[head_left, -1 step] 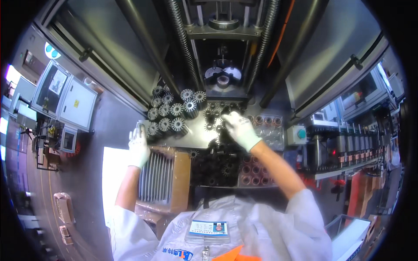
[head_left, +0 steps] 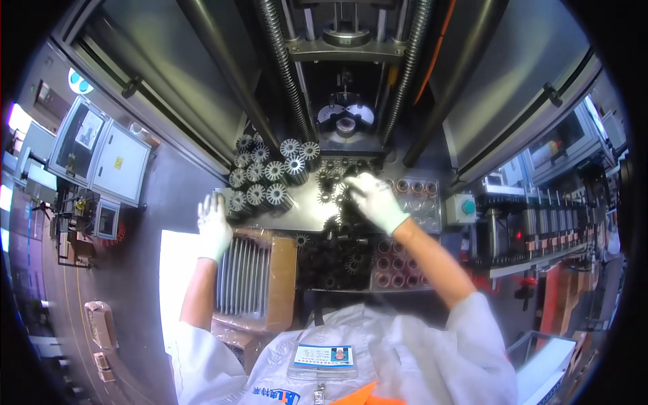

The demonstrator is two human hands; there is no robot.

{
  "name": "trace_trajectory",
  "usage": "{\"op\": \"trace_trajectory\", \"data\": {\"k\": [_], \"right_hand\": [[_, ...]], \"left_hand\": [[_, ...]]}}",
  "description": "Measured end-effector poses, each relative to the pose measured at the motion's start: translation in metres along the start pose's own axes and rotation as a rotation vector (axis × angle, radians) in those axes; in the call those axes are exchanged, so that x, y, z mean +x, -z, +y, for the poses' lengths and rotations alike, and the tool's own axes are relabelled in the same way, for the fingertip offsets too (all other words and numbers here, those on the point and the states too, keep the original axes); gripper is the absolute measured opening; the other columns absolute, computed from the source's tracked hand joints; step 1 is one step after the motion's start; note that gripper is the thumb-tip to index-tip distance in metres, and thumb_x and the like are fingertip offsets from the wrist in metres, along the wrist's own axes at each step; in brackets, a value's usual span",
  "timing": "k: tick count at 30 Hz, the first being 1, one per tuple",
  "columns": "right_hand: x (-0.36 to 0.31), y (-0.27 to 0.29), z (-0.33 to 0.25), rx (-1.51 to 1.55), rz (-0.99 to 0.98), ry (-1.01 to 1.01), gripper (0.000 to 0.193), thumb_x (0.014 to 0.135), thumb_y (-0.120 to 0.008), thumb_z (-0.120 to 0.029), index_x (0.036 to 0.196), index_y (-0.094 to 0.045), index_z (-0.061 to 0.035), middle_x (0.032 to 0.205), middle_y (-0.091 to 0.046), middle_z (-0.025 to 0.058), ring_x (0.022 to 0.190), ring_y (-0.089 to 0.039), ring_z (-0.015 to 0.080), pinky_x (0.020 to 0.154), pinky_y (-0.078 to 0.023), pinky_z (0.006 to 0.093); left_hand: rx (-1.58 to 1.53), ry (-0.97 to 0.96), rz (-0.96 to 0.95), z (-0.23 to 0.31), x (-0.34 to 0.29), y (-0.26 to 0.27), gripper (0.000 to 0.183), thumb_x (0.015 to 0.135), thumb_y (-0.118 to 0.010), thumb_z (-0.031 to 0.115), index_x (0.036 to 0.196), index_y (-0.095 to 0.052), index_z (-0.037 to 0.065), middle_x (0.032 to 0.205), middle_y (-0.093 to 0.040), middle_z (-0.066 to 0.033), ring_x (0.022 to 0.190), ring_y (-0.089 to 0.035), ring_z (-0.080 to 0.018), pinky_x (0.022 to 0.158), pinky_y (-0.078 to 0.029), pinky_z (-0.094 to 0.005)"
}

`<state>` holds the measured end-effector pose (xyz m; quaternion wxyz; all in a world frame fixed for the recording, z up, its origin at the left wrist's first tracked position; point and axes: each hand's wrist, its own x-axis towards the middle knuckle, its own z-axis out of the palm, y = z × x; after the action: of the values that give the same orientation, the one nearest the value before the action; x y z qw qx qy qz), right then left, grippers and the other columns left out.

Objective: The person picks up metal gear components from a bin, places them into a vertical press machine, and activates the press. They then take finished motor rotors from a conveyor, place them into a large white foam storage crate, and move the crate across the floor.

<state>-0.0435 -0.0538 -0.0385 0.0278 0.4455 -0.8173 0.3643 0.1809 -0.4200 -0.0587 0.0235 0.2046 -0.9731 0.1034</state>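
Note:
My left hand (head_left: 214, 229), in a white glove, has its fingers stretched out at the left edge of the metal worktop (head_left: 307, 216). Beside it several slotted cylindrical cores (head_left: 255, 194) stand grouped upright, their star-like ends facing up. My right hand (head_left: 378, 201), also gloved, reaches in among small dark toothed rings (head_left: 331, 179) at the middle of the worktop. Its fingertips are drawn together there; what they hold, if anything, is too small to make out. More dark toothed pieces (head_left: 351, 262) lie in a heap nearer to me.
A press with a round fixture (head_left: 345, 125) stands behind the worktop, between dark posts and coiled hoses. Clear trays of copper-coloured rings (head_left: 395, 263) lie to the right, near a green button box (head_left: 461, 208). A cardboard box of metal rods (head_left: 280, 277) sits at front left.
My left hand's fingers have spread slightly. My right hand stays almost in place over the toothed rings.

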Motion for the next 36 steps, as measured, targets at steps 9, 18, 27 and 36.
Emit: {"op": "trace_trajectory", "data": {"k": [9, 18, 27, 36], "right_hand": [[-0.036, 0.035, 0.002, 0.946, -0.134, -0.633, 0.031, 0.093, -0.067, -0.006, 0.123, -0.067, 0.0029, 0.113, -0.072, 0.0079, 0.098, -0.064, 0.0105, 0.088, -0.053, 0.0261], [-0.055, 0.056, -0.005, 0.915, -0.014, -0.663, 0.029, 0.094, -0.067, -0.006, 0.122, -0.069, 0.0009, 0.107, -0.072, 0.0039, 0.091, -0.063, 0.0068, 0.079, -0.053, 0.0232], [0.045, 0.069, -0.015, 0.888, 0.292, -0.425, 0.028, 0.093, -0.065, -0.005, 0.12, -0.068, 0.0014, 0.094, -0.07, 0.0011, 0.07, -0.057, 0.0044, 0.065, -0.048, 0.0203], [0.181, 0.046, 0.064, 0.668, 0.496, -0.395, 0.03, 0.089, -0.063, -0.002, 0.118, -0.07, 0.0005, 0.101, -0.074, 0.0082, 0.075, -0.064, 0.0106, 0.066, -0.052, 0.0236]], "left_hand": [[-0.269, -0.324, 0.27, 0.112, 0.029, 0.034, 0.046, 0.075, -0.077, 0.02, 0.12, -0.067, 0.011, 0.131, -0.059, -0.0118, 0.131, -0.047, -0.0336, 0.115, -0.032, -0.0516], [-0.344, -0.539, 0.329, 0.1, 0.044, 0.027, 0.049, 0.062, -0.085, 0.01, 0.107, -0.065, 0.01, 0.132, -0.058, -0.0108, 0.133, -0.046, -0.0348, 0.114, -0.034, -0.0543], [-0.343, -0.589, 0.284, 0.11, 0.024, 0.058, 0.047, 0.062, -0.085, 0.01, 0.1, -0.058, 0.009, 0.129, -0.06, -0.0089, 0.136, -0.045, -0.0342, 0.119, -0.02, -0.0608], [-0.912, -0.414, 0.296, 0.117, 0.035, 0.099, 0.036, 0.073, -0.081, 0.003, 0.1, -0.056, 0.002, 0.135, -0.056, -0.0192, 0.115, -0.062, -0.0374, 0.084, -0.057, -0.0396]]}}
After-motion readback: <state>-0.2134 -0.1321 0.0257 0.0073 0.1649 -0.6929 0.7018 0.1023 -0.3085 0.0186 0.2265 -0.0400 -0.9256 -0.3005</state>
